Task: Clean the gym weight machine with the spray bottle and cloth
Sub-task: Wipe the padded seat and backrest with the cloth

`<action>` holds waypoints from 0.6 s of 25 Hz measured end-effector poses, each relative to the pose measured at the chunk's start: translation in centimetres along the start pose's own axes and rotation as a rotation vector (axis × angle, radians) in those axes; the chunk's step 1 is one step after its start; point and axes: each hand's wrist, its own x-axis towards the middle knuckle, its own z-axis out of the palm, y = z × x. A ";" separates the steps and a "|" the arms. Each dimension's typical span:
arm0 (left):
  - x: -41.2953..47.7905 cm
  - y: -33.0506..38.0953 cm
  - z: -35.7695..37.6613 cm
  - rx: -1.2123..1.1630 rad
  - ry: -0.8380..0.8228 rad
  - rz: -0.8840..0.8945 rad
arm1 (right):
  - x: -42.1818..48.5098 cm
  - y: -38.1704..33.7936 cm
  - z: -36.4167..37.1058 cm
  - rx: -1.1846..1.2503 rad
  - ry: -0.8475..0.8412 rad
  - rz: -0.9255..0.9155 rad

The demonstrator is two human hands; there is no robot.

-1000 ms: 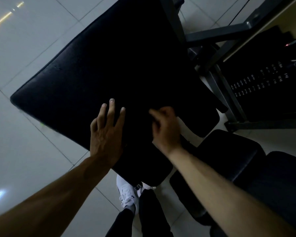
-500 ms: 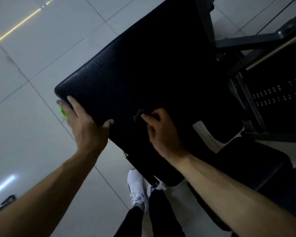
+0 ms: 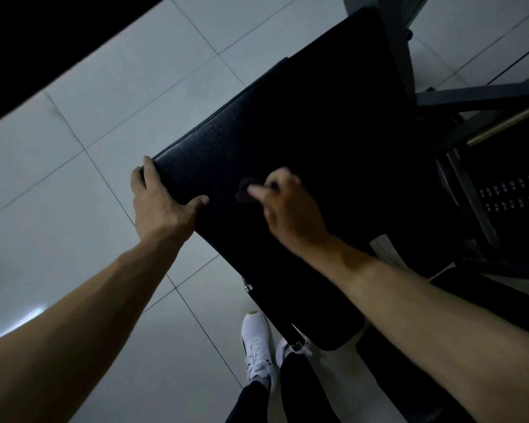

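Note:
A large black padded panel of the weight machine (image 3: pixel 303 126) fills the middle of the view, tilted toward me. My left hand (image 3: pixel 158 199) grips its near left corner, fingers wrapped over the edge and thumb on the face. My right hand (image 3: pixel 284 206) holds a small dark cloth (image 3: pixel 246 190) bunched in its fingers against the pad. The cloth is blurred and barely distinct from the black pad. No spray bottle is in view.
The grey steel frame (image 3: pixel 458 96) and the weight stack with white numbers (image 3: pixel 513 193) stand at the right. Lower black pads (image 3: pixel 483 297) sit at the lower right. My white shoes (image 3: pixel 258 346) stand on pale floor tiles (image 3: pixel 110 123) under the pad's bottom end.
My left hand slid from the pad's face out to its left corner and now grips the edge. My right hand kept the cloth on the pad, moving a little left.

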 end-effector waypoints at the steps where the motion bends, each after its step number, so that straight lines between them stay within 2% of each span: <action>1: -0.1 0.0 0.0 0.005 0.006 0.002 | 2.5 1.4 -0.5 0.033 0.056 0.085; 4: -0.1 -0.3 0.3 -0.001 0.024 -0.003 | 8.5 3.4 -2.1 0.055 0.357 0.427; 5: -0.1 -0.3 0.4 -0.002 0.024 -0.004 | 9.0 2.3 -1.8 0.095 0.400 0.515; 6: -0.1 -0.3 0.4 0.002 0.025 -0.004 | 8.6 0.3 -1.2 0.144 0.397 0.509; 9: 0.0 -0.3 0.3 0.051 0.035 -0.008 | 3.8 -5.4 1.9 0.040 0.147 0.063; 11: -0.1 -0.1 0.3 0.067 0.031 -0.010 | 3.5 -4.6 1.7 -0.011 0.020 -0.080; 13: -0.1 -0.1 0.3 0.065 0.028 -0.011 | 6.8 -1.9 0.1 -0.016 0.100 0.008; 15: -0.2 -0.2 0.3 0.047 0.032 -0.007 | 10.9 0.7 -1.7 -0.010 0.214 0.241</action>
